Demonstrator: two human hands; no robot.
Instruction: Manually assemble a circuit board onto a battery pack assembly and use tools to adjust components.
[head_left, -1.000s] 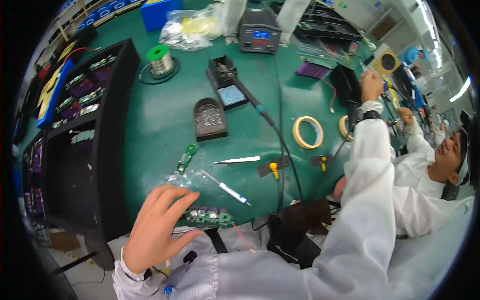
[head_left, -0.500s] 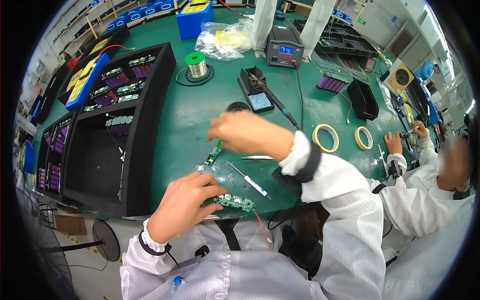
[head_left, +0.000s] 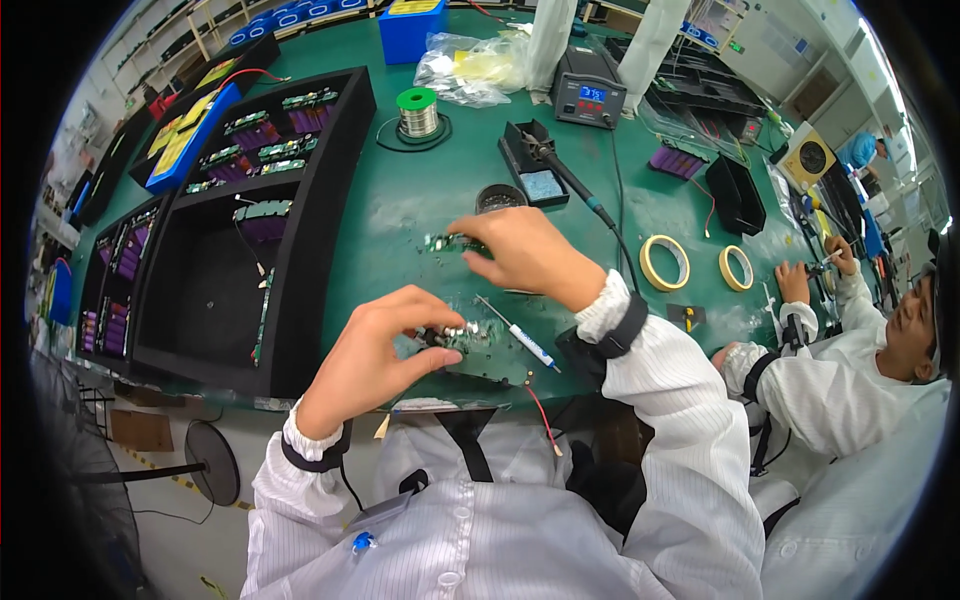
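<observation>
My left hand (head_left: 378,345) is closed around the end of a circuit board (head_left: 480,335), thumb and fingers on either side. The board is tilted over the near edge of the bench, and a red wire (head_left: 543,415) trails from that area. Farther off, my right hand (head_left: 530,250) pinches a smaller green circuit board (head_left: 440,242) by its right end. Between the hands and to the right lies a white-and-blue pen-shaped tool (head_left: 525,340) with a thin metal tip. Just beyond the right hand stands a round dark tin (head_left: 500,197).
A soldering iron (head_left: 575,185) rests in its stand beside the soldering station (head_left: 588,92). A solder spool (head_left: 418,112) stands left of it. Black trays (head_left: 330,220) with purple battery packs fill the left side. Tape rolls (head_left: 664,262) lie right, near a co-worker (head_left: 850,340).
My right hand has come down and taken the small board, shifting it farther away and turning it. My left hand has tilted up the larger board. The view has shifted slightly.
</observation>
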